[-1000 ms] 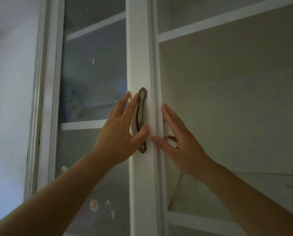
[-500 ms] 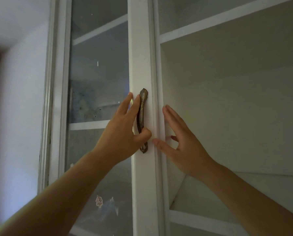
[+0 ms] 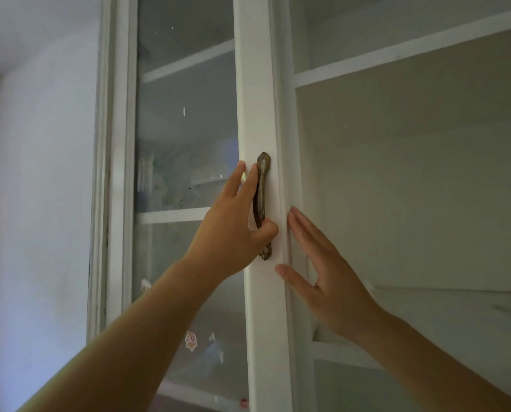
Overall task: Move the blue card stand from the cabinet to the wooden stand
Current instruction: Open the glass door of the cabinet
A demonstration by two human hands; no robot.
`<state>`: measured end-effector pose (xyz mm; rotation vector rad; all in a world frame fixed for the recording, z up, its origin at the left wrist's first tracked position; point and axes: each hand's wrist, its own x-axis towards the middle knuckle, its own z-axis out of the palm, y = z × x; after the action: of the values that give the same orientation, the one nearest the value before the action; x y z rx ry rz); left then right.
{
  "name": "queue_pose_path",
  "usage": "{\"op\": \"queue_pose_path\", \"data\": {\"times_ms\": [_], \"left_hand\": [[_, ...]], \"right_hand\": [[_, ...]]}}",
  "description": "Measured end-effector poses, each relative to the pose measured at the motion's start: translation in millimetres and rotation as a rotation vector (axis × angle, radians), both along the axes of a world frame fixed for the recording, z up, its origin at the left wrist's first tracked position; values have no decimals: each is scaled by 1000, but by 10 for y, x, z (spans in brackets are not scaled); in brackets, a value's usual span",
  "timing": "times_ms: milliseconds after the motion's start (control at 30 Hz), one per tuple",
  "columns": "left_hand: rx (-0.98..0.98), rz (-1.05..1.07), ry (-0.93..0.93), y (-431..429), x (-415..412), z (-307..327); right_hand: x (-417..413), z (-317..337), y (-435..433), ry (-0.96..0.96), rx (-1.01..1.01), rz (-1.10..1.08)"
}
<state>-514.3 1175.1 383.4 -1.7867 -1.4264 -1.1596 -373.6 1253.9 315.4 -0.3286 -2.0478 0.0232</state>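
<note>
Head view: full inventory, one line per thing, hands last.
cabinet door: 1, white frame with glass panes, centre-left
door handle: 1, dark brass, upright on the door's right stile
cabinet shelves: white, right side; nothing visible on them
stickers: a few small ones, pinkish, lower pane of the glass
wall: white, far left
blue card stand: not visible
wooden stand: not visible
left hand: 1, on the door handle, thumb hooked round its lower part, fingers extended along it
right hand: 1, open, fingertips at the door's right edge
</note>
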Motion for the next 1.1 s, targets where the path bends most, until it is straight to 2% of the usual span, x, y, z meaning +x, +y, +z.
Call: {"op": "queue_pose_path", "data": {"times_ms": [233,533,767,1100], "left_hand": [[-45,-52,-27,-168,-12,10],[-79,-139,-63,-532,-71,4],[-56,-246,-103,-775,-205,-55],[-2,-275,-97,-853,-225,-99]], "right_hand": [[-112,-224,-303,3,-60,-78],[-289,-436,-815,150,-117,-115],[-377,-576,-1169,188,-80,-161],[-369,-561,-1340,202,-147,-149]]}}
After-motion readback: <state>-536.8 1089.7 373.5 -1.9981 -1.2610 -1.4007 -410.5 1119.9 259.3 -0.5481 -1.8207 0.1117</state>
